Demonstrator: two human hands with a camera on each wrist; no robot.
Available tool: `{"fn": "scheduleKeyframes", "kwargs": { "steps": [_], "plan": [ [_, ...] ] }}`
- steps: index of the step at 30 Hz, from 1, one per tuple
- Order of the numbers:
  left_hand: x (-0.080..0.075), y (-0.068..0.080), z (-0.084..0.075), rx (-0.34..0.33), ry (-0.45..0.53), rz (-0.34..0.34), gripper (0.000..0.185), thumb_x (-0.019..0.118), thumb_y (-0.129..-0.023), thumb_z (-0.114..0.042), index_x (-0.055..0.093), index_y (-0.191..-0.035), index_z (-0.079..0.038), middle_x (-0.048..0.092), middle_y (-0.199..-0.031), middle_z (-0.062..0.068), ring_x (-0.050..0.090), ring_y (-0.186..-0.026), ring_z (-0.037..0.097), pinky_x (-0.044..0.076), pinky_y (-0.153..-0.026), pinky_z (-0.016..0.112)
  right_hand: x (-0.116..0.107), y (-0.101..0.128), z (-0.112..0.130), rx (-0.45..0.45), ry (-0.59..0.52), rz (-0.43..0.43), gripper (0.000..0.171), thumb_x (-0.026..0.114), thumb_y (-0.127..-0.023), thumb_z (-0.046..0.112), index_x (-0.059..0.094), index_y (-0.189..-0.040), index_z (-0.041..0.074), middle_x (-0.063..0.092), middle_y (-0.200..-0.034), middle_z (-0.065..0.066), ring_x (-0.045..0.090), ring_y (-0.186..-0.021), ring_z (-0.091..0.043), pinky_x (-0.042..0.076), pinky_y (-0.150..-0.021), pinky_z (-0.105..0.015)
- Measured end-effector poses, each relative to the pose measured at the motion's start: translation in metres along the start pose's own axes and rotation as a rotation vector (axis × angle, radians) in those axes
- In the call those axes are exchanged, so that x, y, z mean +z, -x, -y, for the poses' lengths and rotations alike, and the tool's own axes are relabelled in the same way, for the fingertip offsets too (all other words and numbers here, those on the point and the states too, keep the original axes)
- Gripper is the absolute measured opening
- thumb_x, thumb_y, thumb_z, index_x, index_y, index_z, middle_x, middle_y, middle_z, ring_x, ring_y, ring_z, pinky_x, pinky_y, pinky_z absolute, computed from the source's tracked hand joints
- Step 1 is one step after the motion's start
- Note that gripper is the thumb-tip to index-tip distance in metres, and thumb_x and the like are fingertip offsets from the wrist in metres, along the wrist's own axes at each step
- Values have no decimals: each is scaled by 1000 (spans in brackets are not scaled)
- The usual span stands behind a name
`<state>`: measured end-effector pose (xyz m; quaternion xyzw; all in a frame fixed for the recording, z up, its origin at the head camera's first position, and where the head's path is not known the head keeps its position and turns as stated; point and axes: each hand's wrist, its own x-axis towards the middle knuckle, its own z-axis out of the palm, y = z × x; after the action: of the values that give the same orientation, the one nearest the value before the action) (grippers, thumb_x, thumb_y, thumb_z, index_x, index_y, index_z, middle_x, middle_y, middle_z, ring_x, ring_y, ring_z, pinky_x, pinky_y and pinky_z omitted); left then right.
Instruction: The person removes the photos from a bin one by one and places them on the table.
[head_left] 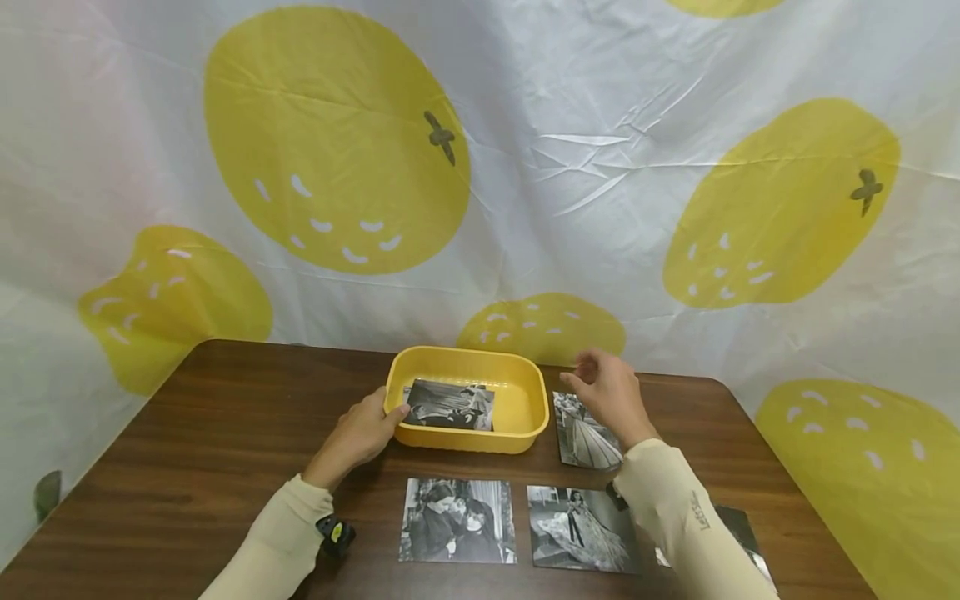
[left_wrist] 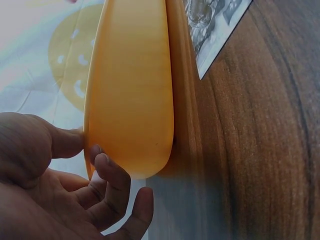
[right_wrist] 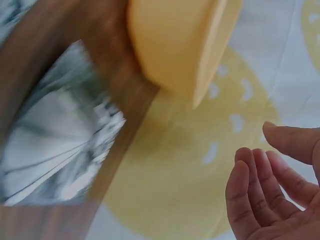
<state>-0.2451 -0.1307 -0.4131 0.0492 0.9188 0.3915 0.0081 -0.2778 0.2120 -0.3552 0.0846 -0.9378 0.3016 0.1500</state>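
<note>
Yellow tub (head_left: 525,392) near table's (head_left: 187,433) far edge: left hand (head_left: 360,433) grips its left rim; right hand (head_left: 611,396) hovers loose, empty, over photo (head_left: 581,437).

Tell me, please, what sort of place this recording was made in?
Probably a staged indoor recording setup: a wooden table ringed by a lemon-print cloth backdrop, with a yellow tub and black-and-white photos laid out.

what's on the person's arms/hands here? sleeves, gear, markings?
Both arms wear long cream sleeves reaching the wrists. The right sleeve has small dark lettering printed along the forearm. A small black device with a yellow spot sits under the left wrist, and a dark one by the right wrist. The left hand and right hand are bare: no gloves or rings visible.
</note>
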Motion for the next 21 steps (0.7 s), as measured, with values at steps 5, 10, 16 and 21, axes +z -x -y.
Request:
{"fn": "scheduleKeyframes", "kwargs": {
  "steps": [5,10,16,21],
  "plan": [
    [-1,1,0,2,-2,-3,47,54,-106,-26,49,-140,6,67,-106,15,63,-91,28,49,-82,54,18,-12,31,-76,-13,64,26,79,-89,16,70,-107,-1,70,-98,-15,70,-90,-33,56,-77,-45],
    [0,0,1,0,10,-5,45,54,-106,-26,51,-137,6,63,-93,9,58,-84,24,48,-79,50,47,-18,49,-85,34,241,40,81,-89,23,68,-119,0,69,-114,-18,67,-100,-33,53,-85,-46],
    [1,-1,0,-16,7,-7,44,55,-106,-26,51,-136,6,53,-80,5,54,-76,23,46,-73,45,85,-23,53,-87,162,397,62,91,-75,32,67,-120,-3,68,-118,-18,63,-108,-35,49,-95,-47],
    [1,0,0,-21,6,-6,44,55,-105,-25,52,-137,5,57,-84,5,56,-80,24,47,-76,47,113,-30,47,-71,251,483,48,95,-68,36,68,-92,5,67,-90,-7,62,-84,-27,51,-81,-42]
  ]
}}
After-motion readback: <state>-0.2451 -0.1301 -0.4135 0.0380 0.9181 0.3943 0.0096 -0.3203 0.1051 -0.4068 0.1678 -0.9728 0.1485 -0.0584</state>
